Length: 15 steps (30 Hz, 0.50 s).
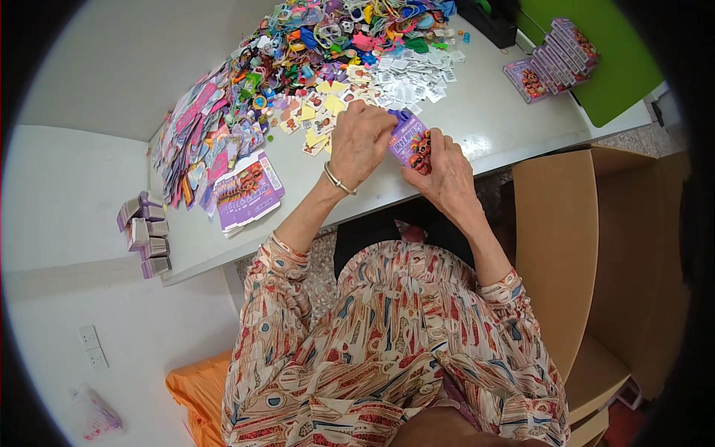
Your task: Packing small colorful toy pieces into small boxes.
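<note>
While the front edge of the table passes under both forearms, I see the right hand clamped on the box just inside it; the left hand touches the box's upper corner, grip unclear. Cards and trinkets crowd beyond; white surface runs rightward to the stack. The carton stands outside.

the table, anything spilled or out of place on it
A small blue piece lies apart, right of the trinket heap, as if strayed from it. The white slips lie scattered loosely, not stacked. The purple box being held shows no clear damage.
</note>
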Available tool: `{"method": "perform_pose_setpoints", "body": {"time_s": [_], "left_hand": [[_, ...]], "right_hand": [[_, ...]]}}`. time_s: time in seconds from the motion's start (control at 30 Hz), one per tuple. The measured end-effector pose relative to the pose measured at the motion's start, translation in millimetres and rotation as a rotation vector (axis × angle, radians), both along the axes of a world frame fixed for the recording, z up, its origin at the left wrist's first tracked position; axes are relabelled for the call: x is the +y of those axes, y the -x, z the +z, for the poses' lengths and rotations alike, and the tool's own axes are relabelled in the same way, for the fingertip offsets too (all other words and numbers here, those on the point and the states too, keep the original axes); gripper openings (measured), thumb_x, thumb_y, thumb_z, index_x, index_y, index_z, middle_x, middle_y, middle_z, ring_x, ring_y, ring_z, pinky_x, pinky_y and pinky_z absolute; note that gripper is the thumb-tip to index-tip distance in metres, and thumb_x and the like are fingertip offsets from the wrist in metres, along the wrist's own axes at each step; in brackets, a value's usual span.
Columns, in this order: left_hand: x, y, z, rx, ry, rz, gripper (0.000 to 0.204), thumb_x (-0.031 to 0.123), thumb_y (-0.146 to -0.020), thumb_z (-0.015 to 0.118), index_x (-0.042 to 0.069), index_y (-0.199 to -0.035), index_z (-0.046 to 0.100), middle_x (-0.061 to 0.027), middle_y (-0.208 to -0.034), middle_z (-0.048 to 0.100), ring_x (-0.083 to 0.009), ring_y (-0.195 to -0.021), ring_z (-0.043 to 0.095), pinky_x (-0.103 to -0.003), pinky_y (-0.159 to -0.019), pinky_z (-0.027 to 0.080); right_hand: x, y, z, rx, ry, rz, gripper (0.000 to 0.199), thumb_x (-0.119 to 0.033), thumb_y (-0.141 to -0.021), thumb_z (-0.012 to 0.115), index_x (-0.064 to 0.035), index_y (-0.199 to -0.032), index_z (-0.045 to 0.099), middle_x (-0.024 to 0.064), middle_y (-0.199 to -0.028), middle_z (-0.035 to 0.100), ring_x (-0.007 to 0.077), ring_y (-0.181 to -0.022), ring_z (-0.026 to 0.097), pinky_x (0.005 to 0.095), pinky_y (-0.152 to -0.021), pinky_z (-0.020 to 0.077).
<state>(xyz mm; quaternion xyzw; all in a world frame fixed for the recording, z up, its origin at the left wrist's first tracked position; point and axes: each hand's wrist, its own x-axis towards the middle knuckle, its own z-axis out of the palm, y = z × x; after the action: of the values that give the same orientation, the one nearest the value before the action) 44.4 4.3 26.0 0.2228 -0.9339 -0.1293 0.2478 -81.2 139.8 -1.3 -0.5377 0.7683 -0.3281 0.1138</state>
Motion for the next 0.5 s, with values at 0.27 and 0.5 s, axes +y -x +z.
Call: {"method": "perform_pose_setpoints", "body": {"time_s": [0.27,0.5], "left_hand": [[-1.0,-2.8,0.5,-0.052,-0.462,-0.066,0.023,0.026,-0.084,0.068,0.009,-0.098,0.073,-0.0165,-0.120,0.060,-0.0337,-0.134,0.031,-0.044,-0.109,0.023],[-17.0,-2.0,-8.3,-0.205,-0.962,-0.142,0.023,0.029,-0.085,0.070,0.009,-0.094,0.075,-0.0233,-0.135,0.046,-0.0333,-0.143,0.018,-0.042,-0.113,0.019]], "right_hand": [[1.4,1.0,-3.7,0.001,0.102,-0.039,0.058,-0.025,-0.070,0.074,0.0026,-0.111,0.045,0.0227,-0.095,0.058,0.0407,-0.088,0.058,0.0471,-0.076,0.0488],[1.3,-3.7,-0.3,0.054,0.067,-0.016,0.075,-0.023,-0.066,0.078,0.0034,-0.124,0.038,0.0216,-0.102,0.055,0.0389,-0.092,0.058,0.0445,-0.074,0.0515]]}}
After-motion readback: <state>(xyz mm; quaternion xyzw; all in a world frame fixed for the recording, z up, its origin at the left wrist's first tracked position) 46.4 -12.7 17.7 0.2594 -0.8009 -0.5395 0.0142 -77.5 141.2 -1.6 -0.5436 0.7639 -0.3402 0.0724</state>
